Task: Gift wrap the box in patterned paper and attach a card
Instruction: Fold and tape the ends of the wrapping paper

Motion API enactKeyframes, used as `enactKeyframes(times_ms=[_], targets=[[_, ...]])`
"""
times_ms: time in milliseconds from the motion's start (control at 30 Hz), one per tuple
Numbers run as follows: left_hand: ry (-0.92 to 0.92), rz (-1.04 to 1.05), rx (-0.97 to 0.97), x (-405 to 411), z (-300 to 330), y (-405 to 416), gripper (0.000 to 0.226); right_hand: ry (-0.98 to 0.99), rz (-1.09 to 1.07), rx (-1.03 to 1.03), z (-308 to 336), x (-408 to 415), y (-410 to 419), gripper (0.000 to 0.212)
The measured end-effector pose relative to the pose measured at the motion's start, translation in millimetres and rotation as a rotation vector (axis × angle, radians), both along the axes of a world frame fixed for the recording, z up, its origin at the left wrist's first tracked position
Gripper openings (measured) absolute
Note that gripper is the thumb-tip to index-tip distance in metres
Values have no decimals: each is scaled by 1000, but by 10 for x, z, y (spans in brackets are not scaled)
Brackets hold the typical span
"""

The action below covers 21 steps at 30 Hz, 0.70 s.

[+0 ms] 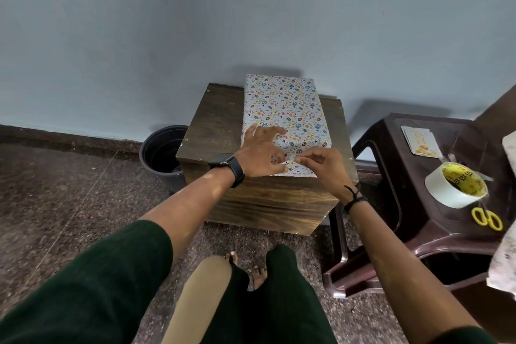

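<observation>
Both hands are set at the near end of the box (284, 112), which lies wrapped in patterned paper on a dark wooden stand (215, 120) against the wall. The left hand (258, 152) is spread with straight fingers and is pressed flat on the paper near the box's near left corner, while the right hand (321, 165) is curled, its thumb and fingers pinching the paper flap (296, 167) at the near end. The top and the visible sides of the box are already covered, and the far end looks closed as far as can be seen. The near end is judged to be the fold in hand: the flap is not yet taped down. On the brown plastic stool (413, 226) to the right, a roll of clear tape (455, 187), yellow-handled scissors (487, 219) and a card (421, 141) are laid, well apart from the box. The card is untouched, so attaching it is left.
</observation>
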<state>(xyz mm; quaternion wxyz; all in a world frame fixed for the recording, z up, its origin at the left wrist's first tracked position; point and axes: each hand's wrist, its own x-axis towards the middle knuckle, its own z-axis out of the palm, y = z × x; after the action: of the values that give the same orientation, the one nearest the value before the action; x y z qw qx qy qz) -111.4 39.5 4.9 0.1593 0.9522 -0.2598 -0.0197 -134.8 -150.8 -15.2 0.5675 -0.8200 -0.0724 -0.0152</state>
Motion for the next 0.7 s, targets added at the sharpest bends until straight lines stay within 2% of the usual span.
enactKeyframes(times_ms=[167, 267, 367, 467, 533, 600, 700], targets=[[-50, 24, 24, -9, -31, -33, 30, -71, 8, -71, 13, 49, 58, 6], [-60, 22, 5, -1, -31, -33, 27, -60, -11, -16, 9, -1, 16, 8], [-45, 25, -1, 3, -27, -25, 27, -11, -136, 33, -108, -127, -72, 17], [-26, 24, -6, -8, -19, -27, 27, 39, -243, -89, -308, -253, -174, 35], [-19, 24, -1, -8, -17, -24, 27, 23, -215, -169, -374, -298, -208, 42], [-13, 23, -2, -5, -15, -25, 27, -1, -150, -285, -369, -272, -231, 45], [-6, 20, 1, -2, -28, -28, 27, -45, -68, -562, -429, -189, -272, 40]])
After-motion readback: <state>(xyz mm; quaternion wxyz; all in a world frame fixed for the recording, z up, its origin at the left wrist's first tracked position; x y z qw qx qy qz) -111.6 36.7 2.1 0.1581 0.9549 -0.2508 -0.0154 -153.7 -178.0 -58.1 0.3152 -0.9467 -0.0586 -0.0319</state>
